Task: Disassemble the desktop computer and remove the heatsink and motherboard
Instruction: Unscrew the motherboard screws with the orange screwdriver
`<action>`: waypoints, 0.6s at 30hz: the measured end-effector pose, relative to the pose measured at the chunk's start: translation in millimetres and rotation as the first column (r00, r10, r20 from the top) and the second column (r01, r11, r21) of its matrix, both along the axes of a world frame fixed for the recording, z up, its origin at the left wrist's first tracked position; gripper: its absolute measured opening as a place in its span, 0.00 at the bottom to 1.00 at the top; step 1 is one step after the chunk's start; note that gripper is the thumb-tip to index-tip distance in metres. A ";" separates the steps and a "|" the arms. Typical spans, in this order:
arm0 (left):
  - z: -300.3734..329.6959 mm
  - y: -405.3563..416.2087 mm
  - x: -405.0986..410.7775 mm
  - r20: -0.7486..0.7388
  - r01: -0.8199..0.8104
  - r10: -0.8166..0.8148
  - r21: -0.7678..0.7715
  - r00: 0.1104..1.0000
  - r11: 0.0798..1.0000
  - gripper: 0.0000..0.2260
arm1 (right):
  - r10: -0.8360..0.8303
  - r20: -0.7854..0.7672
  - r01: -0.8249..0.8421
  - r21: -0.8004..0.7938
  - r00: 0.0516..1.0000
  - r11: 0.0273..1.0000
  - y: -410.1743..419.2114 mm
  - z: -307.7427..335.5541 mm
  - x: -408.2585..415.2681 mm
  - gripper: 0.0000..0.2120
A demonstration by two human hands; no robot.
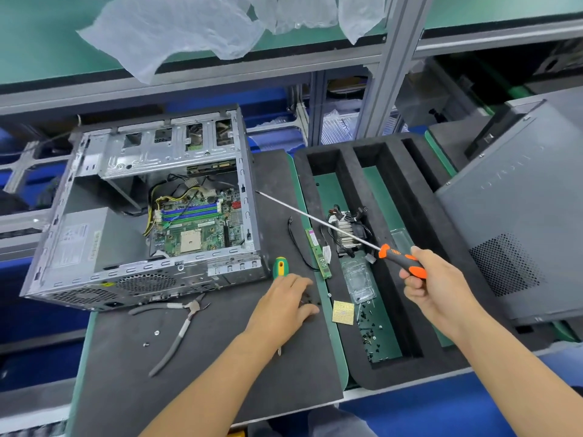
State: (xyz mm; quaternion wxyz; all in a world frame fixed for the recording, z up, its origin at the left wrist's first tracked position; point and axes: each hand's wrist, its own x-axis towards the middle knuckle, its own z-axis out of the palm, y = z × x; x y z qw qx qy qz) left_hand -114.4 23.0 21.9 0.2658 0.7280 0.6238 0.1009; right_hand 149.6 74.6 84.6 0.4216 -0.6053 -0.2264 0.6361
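Green motherboard (195, 228) still flat in the open grey steel case (142, 216), thin, rigid, fragile, so lift by bare edges; right hand (438, 285) grips the long orange-black screwdriver (400, 258), left hand (284, 302) rests fingers loosely curled over small black screws (310, 301) on the mat, finned aluminium heatsink (347, 230) already out in the foam tray (394, 367).

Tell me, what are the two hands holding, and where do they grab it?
The right hand grips the long screwdriver by its orange-and-black handle. The left hand holds nothing; it rests on the black mat.
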 end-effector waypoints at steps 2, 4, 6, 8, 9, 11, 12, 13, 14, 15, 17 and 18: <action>10.6 -1.7 -4.9 0.038 0.017 -0.019 0.058 0.999 0.998 0.20 | -0.042 -0.015 0.042 0.038 0.999 0.998 4.2 5.0 -4.1 0.08; 24.0 -4.0 -9.5 0.097 0.033 -0.046 0.126 0.994 0.991 0.18 | -0.073 -0.074 0.078 0.065 0.995 0.995 9.4 11.4 -7.4 0.07; 39.1 -7.0 -15.5 0.157 0.034 -0.072 0.233 0.985 0.972 0.16 | -0.068 -0.122 0.079 0.081 0.990 0.994 14.9 18.1 -11.9 0.08; 53.5 -10.0 -24.0 0.208 0.003 -0.085 0.368 0.974 0.930 0.15 | -0.041 -0.119 0.053 0.100 0.992 0.994 20.6 24.7 -19.1 0.08; 60.5 -11.5 -29.9 0.235 -0.027 -0.082 0.429 0.969 0.903 0.16 | -0.024 -0.101 0.036 0.113 0.995 0.993 24.1 28.1 -23.8 0.08; 73.7 -12.4 -44.2 0.283 -0.100 -0.061 0.521 0.957 0.848 0.17 | 0.019 -0.046 -0.012 0.147 0.999 0.989 31.0 35.6 -35.8 0.09; 79.6 -12.3 -53.4 0.298 -0.135 -0.043 0.551 0.954 0.823 0.18 | 0.039 -0.019 -0.036 0.168 0.999 0.985 34.4 39.0 -42.6 0.10; 84.6 -12.0 -63.8 0.312 -0.171 -0.019 0.571 0.950 0.803 0.17 | 0.059 0.007 -0.059 0.190 0.998 0.980 37.9 42.3 -49.3 0.11; 89.0 -11.2 -75.4 0.330 -0.208 0.006 0.582 0.944 0.786 0.17 | 0.075 0.031 -0.080 0.211 0.997 0.974 41.3 45.8 -56.2 0.11; 93.0 -10.3 -87.8 0.349 -0.241 0.029 0.582 0.937 0.777 0.18 | 0.091 0.056 -0.102 0.231 0.994 0.968 44.6 49.0 -62.8 0.12; 100.2 -8.0 -114.2 0.378 -0.290 0.067 0.573 0.923 0.767 0.19 | 0.117 0.103 -0.141 0.273 0.988 0.952 50.7 55.9 -75.7 0.12; 103.3 -6.7 -128.2 0.389 -0.319 0.093 0.571 0.917 0.756 0.18 | 0.124 0.125 -0.156 0.294 0.984 0.943 53.3 59.0 -82.2 0.13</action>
